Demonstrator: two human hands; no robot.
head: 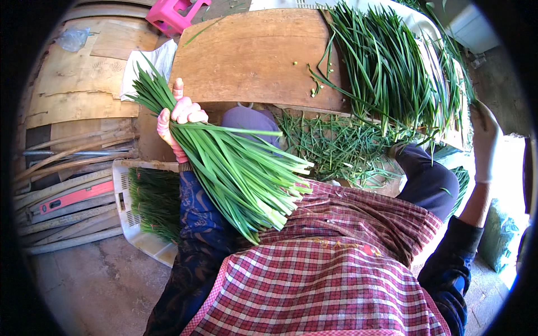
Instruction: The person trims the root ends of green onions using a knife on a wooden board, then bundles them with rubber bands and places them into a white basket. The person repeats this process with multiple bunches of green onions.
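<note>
My left hand (180, 115), in a pink-stained glove, is closed around a bundle of green garlic chives (239, 168). Their pale cut ends point right over the checked apron; the leaf tips stick out past the thumb at upper left. At the far right, my right hand (485, 122), in a pale glove, is at the right edge of a large pile of chives (386, 67) on the wooden board (256, 54). Some leaves meet its fingertips, but whether it grips them cannot be told. A few small green scraps lie on the board.
Loose chive trimmings (340, 147) are heaped below the board's near edge. A white plastic crate (126, 201) of banded green bundles stands at left, beside wooden poles and a red spirit level (75, 197). A pink plastic stool (172, 17) is at upper left; a filled green bag (500, 235) at right.
</note>
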